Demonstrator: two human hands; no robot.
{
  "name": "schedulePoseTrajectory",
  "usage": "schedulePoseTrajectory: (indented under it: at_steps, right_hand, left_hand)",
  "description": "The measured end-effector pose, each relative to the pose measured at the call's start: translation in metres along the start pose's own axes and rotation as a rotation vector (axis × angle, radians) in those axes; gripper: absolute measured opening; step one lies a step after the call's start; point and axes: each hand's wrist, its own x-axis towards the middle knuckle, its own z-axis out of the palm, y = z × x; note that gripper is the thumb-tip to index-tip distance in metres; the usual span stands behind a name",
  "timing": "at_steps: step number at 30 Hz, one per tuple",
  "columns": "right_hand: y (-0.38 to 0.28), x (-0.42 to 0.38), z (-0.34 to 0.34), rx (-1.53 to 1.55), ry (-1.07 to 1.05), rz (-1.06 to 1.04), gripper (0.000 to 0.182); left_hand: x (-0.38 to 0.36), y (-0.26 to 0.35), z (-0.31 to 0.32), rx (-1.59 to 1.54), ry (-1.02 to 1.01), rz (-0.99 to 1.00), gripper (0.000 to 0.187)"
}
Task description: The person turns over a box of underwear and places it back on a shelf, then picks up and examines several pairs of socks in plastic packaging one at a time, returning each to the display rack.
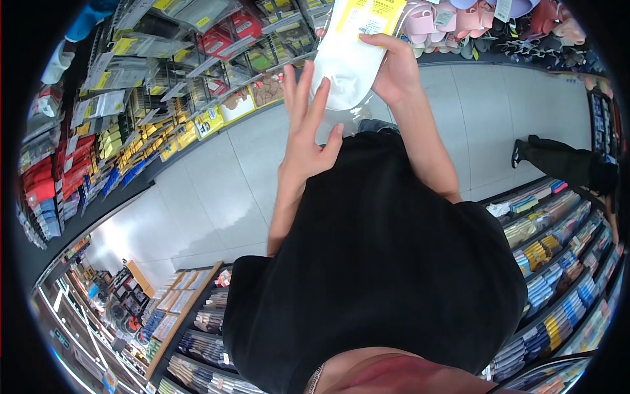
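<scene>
My right hand grips the edge of a clear plastic packet of insoles, thumb on the front and fingers behind. Inside it shows a white rounded shape, below a yellow and white label with a barcode. At the packet's left side, my left hand is spread, fingers apart and fingertips right by the edge. The packet's clear lower end hangs close to my black shirt.
Hanging packets fill a rack on the left. Pink slippers hang ahead at the right. Shelves of folded goods stand behind me. Another person in dark clothes is in the aisle at the right, on grey floor tiles.
</scene>
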Motion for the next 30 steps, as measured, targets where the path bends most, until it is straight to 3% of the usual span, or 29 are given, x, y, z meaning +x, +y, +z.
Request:
schedulePoseTrajectory:
  at_steps: [5,7,8,10,13,25,30]
  right_hand:
    - [0.001,0.003,-0.004,0.028,0.006,0.002,0.056]
    - [0.003,0.005,-0.008,0.034,0.009,0.007,0.056]
    - [0.004,0.006,-0.010,0.041,0.012,0.012,0.057]
    - [0.005,0.007,-0.013,0.044,0.010,0.020,0.057]
    - [0.009,0.008,-0.014,0.046,0.021,0.039,0.057]
    - [0.023,0.007,-0.018,0.063,0.050,0.095,0.055]
    - [0.021,0.004,-0.013,0.024,0.044,0.099,0.057]
  left_hand:
    - [-0.005,-0.001,0.002,-0.035,0.199,-0.126,0.068]
    - [-0.010,-0.006,-0.001,-0.039,0.174,-0.170,0.050]
    - [-0.011,-0.006,-0.003,-0.038,0.174,-0.169,0.050]
    - [-0.011,-0.002,-0.007,0.078,0.135,-0.134,0.026]
    - [-0.015,-0.007,-0.011,0.084,0.086,-0.132,0.016]
    - [-0.026,-0.011,-0.016,0.016,0.039,-0.177,0.004]
    - [-0.025,-0.012,-0.016,0.032,0.031,-0.145,0.009]
